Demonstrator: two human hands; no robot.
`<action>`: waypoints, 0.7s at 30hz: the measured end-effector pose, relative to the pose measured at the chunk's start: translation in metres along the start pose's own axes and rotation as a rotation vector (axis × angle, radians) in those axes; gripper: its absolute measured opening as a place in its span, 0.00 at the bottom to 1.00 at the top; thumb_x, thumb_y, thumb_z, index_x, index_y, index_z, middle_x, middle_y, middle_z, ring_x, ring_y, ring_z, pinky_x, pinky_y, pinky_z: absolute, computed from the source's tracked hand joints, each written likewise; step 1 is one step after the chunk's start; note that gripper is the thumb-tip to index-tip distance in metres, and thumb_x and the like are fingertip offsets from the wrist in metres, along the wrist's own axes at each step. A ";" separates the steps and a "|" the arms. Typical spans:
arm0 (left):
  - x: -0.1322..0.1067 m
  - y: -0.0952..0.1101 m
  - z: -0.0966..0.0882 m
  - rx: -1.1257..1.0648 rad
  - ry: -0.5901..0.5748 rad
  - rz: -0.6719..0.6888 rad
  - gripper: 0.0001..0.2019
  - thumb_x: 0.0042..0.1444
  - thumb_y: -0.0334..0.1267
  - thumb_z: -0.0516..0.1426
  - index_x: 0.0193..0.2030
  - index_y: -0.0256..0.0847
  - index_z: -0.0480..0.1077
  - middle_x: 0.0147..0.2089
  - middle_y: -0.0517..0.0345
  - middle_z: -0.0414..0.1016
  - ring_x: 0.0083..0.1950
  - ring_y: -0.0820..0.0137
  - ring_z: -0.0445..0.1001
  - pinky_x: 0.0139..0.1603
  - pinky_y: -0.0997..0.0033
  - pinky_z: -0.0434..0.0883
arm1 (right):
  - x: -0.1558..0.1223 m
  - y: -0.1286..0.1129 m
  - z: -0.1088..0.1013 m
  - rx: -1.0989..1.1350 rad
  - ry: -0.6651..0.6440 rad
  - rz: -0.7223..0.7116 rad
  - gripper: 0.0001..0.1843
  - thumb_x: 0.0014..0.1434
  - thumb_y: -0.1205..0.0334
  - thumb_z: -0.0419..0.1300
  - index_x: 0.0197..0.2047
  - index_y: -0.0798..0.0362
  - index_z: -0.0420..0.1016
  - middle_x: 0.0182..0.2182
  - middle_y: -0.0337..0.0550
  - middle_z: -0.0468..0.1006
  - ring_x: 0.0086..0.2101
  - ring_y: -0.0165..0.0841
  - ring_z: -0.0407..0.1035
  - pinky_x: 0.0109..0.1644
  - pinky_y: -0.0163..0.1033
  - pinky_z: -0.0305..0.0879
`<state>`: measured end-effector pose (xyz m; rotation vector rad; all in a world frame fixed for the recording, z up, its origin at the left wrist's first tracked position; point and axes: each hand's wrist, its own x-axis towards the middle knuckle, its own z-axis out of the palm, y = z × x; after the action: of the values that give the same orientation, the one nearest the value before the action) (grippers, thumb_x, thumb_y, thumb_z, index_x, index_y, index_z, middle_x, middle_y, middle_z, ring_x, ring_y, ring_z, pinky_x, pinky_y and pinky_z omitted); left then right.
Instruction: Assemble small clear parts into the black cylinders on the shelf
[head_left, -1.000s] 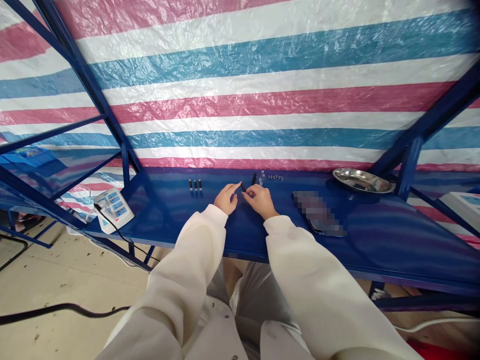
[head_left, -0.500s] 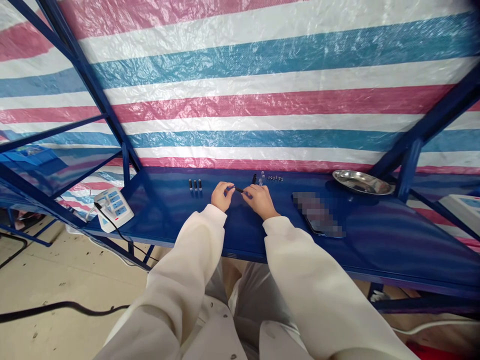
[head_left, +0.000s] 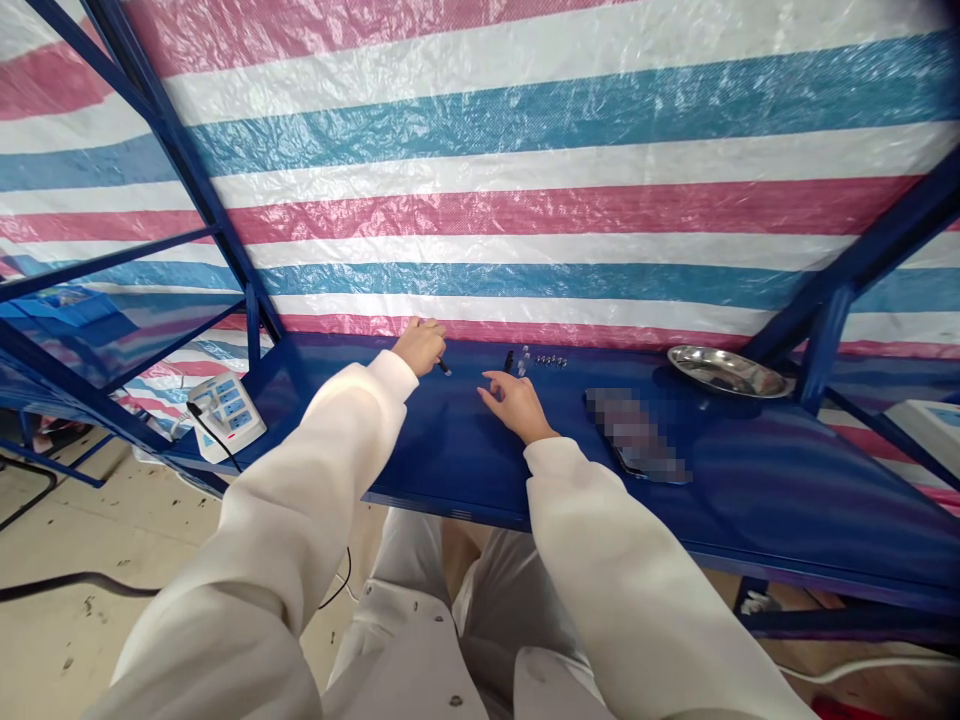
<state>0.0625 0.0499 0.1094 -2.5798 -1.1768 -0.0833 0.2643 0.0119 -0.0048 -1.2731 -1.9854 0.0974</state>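
Over the back of the blue table, my left hand is closed on a small black tube with a pale end. Its fingers and sleeve cover the spot where three similar tubes stood in a row. My right hand hovers at the middle with thumb and forefinger apart and nothing between them. Just beyond it lie small black pieces and small clear pieces. A row of several tiny metal parts sits beside these, too small to name.
Right of my hand lies a phone, its screen blurred. A round steel dish stands at the back right. On the left is a white power strip with a black cord. Blue frame posts and a striped sheet bound the table.
My left hand has moved left and away from me, carrying the black tube, and now hides the row of tubes. My right hand has let go of the tube and its fingers have opened.
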 end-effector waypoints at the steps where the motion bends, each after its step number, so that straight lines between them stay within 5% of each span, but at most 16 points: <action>1: 0.001 -0.008 0.001 0.036 -0.025 -0.010 0.07 0.50 0.28 0.55 0.28 0.36 0.75 0.40 0.47 0.72 0.47 0.60 0.64 0.48 0.58 0.55 | 0.000 0.000 0.000 0.001 -0.009 0.010 0.18 0.60 0.54 0.50 0.46 0.55 0.71 0.28 0.43 0.75 0.27 0.32 0.67 0.40 0.39 0.56; 8: -0.006 -0.036 0.022 0.139 -0.079 -0.073 0.12 0.52 0.24 0.50 0.27 0.34 0.74 0.35 0.46 0.73 0.46 0.61 0.64 0.51 0.55 0.55 | 0.000 0.001 0.000 0.007 -0.041 0.033 0.16 0.60 0.55 0.49 0.43 0.54 0.73 0.27 0.43 0.75 0.27 0.32 0.68 0.40 0.40 0.58; 21: -0.006 -0.039 0.028 0.085 -0.084 -0.116 0.12 0.51 0.23 0.51 0.22 0.33 0.71 0.35 0.46 0.73 0.46 0.61 0.65 0.52 0.54 0.55 | 0.001 0.002 -0.001 0.021 -0.053 0.028 0.14 0.58 0.59 0.52 0.42 0.55 0.73 0.26 0.41 0.75 0.26 0.31 0.68 0.40 0.38 0.60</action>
<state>0.0276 0.0779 0.0911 -2.4623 -1.3298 0.0487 0.2660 0.0134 -0.0046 -1.2976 -2.0064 0.1669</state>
